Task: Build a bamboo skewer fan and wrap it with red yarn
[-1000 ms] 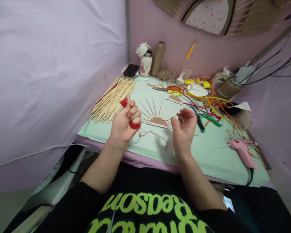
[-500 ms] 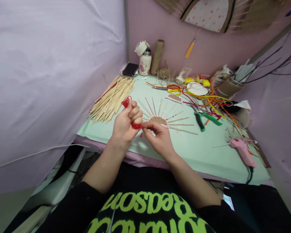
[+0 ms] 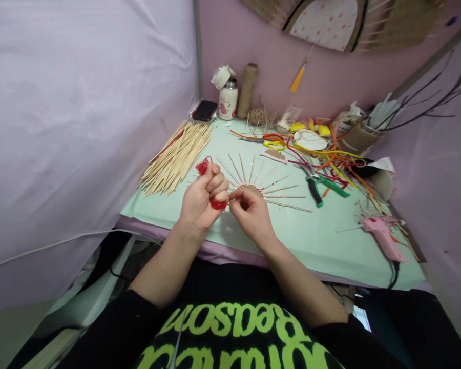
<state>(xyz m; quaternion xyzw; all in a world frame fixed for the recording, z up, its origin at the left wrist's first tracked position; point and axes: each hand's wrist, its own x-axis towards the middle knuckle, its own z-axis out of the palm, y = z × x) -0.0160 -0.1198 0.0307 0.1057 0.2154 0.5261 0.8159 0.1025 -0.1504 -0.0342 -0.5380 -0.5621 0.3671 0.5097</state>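
My left hand (image 3: 204, 197) is closed in a fist around a bundle of red thread (image 3: 204, 166), which sticks out above the fingers and below at the palm. My right hand (image 3: 251, 211) is closed in a pinch right beside it, fingertips at the lower end of the red thread. Both hands hover over the near edge of the mint green table (image 3: 322, 241). Just behind them lies a half-round fan frame (image 3: 264, 184) of thin wooden sticks spread from a cardboard base.
A heap of bamboo sticks (image 3: 175, 157) lies at the left. Green-handled pliers (image 3: 317, 185), coloured pipe cleaners (image 3: 332, 159), a pink glue gun (image 3: 380, 236), a white bottle (image 3: 228, 98), a twine spool (image 3: 248, 89) and a black phone (image 3: 205, 110) are spread around.
My right hand moved left from open beside the fan frame to a pinch against my left fist. The loose red thread end that lay on the table is gathered up.
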